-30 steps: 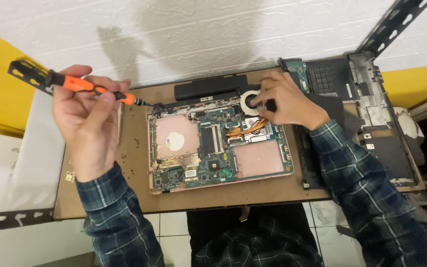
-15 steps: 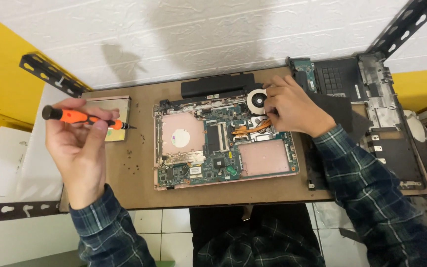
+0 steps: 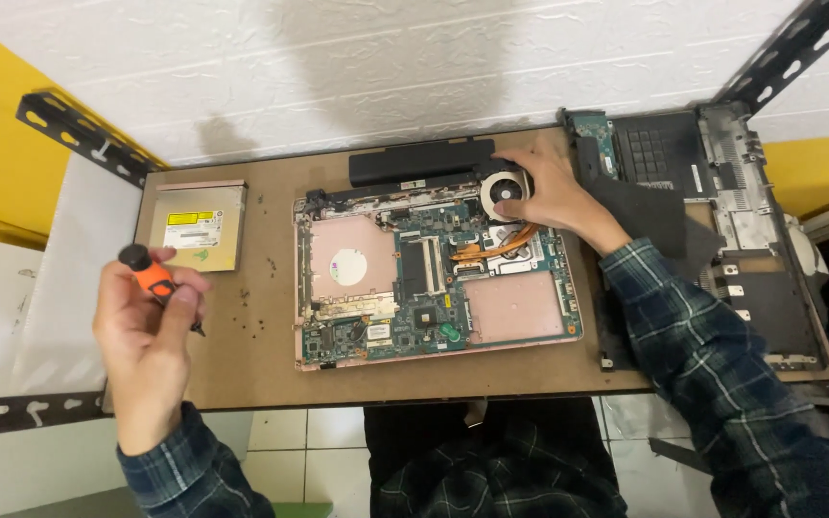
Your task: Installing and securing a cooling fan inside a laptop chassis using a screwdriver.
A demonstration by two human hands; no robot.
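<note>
On one board, one motherboard (image 3: 434,278), left hand (image 3: 146,345) fingers gripping one screwdriver (image 3: 151,278), right hand (image 3: 549,192) fingers on one fan (image 3: 503,192)

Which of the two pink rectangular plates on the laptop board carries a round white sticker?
The left pink plate, with a white disc at its centre; the lower-right pink plate is bare.

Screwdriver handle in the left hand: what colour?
Orange with a black cap, clearest in the head view: screwdriver, left hand.

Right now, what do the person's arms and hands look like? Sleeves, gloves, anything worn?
Both hands are bare: left hand, right hand. No gloves; no rings or watch visible. Each arm wears a long plaid sleeve, dark blue-green with thin pale lines, cuffs at the wrists: left sleeve, right sleeve.
</note>
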